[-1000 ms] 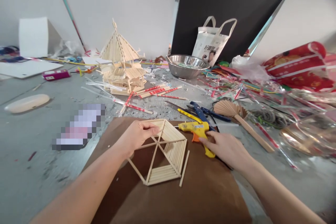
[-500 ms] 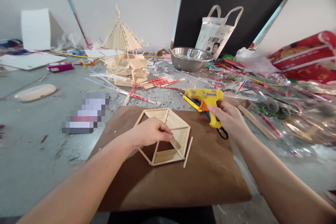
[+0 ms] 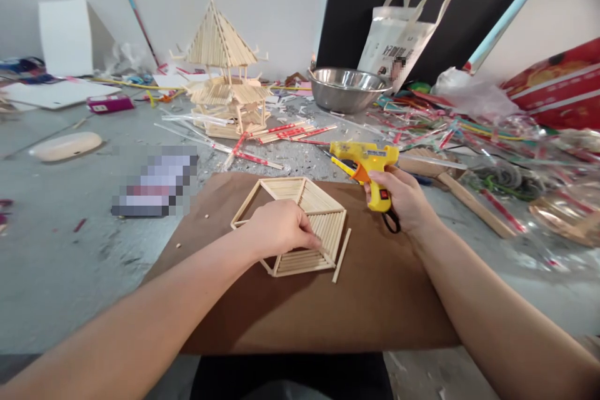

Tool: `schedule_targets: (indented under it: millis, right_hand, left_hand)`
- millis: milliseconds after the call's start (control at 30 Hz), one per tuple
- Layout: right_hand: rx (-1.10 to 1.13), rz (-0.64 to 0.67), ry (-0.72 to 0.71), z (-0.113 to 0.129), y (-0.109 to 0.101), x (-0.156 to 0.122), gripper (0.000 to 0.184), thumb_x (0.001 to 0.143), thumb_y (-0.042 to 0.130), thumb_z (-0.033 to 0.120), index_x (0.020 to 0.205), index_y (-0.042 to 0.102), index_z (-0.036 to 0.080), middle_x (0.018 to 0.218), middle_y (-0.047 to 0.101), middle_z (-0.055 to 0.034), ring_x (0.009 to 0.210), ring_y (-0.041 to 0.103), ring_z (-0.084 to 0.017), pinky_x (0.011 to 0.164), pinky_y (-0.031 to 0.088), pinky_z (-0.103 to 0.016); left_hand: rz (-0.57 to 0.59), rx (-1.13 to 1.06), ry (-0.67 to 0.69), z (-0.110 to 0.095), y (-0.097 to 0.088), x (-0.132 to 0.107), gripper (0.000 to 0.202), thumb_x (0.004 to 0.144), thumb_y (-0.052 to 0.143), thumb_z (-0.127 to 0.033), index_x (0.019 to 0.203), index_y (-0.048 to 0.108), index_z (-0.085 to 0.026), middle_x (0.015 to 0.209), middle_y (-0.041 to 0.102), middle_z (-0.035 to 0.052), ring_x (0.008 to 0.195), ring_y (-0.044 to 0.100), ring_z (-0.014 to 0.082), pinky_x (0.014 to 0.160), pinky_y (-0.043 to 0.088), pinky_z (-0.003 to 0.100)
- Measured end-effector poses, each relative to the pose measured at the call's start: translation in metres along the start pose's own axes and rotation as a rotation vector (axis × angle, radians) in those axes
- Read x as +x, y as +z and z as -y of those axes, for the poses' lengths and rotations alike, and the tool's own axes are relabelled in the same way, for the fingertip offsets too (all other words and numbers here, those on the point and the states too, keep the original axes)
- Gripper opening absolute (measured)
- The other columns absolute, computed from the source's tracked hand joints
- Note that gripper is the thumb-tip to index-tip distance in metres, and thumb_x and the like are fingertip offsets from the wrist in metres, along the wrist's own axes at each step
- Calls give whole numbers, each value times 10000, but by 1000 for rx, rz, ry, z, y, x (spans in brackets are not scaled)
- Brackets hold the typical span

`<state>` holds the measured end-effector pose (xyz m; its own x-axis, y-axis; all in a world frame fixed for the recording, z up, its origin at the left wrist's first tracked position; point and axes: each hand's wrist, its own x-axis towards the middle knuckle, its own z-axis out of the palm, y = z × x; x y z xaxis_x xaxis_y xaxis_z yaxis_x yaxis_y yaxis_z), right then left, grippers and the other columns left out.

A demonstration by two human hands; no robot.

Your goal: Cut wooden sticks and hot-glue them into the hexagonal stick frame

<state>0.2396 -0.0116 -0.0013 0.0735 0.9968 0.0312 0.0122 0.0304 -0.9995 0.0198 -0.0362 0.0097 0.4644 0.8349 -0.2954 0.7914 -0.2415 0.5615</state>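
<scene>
A hexagonal frame of thin wooden sticks (image 3: 323,225) lies flat on a brown sheet, with some of its triangular sections filled by rows of sticks. My left hand (image 3: 281,228) is over the middle of it, thumb and fingers pinched together close to a rib on the right side. Whatever those fingertips hold is hidden. To the right, my right hand (image 3: 403,194) grips a yellow hot glue gun (image 3: 382,178) by its handle, nozzle pointing left, held above the sheet's far edge. One loose stick (image 3: 342,256) rests beside the frame's right edge.
Beyond the brown sheet (image 3: 319,319) stands a stick pagoda model (image 3: 225,87), with red-marked sticks (image 3: 285,132) before it. A metal bowl (image 3: 349,97) and white bag (image 3: 394,37) are behind. A blurred-out phone (image 3: 157,181) lies left; plastic wrappers (image 3: 506,181) clutter the right.
My left hand has shifted slightly right across the frame, still pinched. The glue gun has turned a little in my right hand, showing its red switch. The whole view has tilted slightly down.
</scene>
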Motion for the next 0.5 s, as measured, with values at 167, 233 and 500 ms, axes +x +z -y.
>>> schedule_targets:
  millis: [167,233,500]
  right_hand:
    - [-34,10,5,-1,-1,3,163,646,586,318,675,523,171,516,508,29,400,429,-65,380,333,-194]
    - [-34,9,5,-1,0,3,165,648,582,325,675,516,177,516,503,31,399,429,-70,382,334,-200]
    - [-95,8,16,0,0,2,178,648,570,346,711,511,190,536,498,31,419,434,-81,400,345,-216]
  left_hand:
    - [44,6,4,0,-2,1,306,594,557,-488,721,696,-247,652,657,4,604,537,138,580,365,244]
    - [61,5,22,0,-2,1,300,608,550,-463,727,698,-231,648,659,12,609,543,140,588,371,244]
    - [115,-45,127,3,-3,0,235,632,547,-321,779,698,-215,751,682,15,659,567,145,609,383,232]
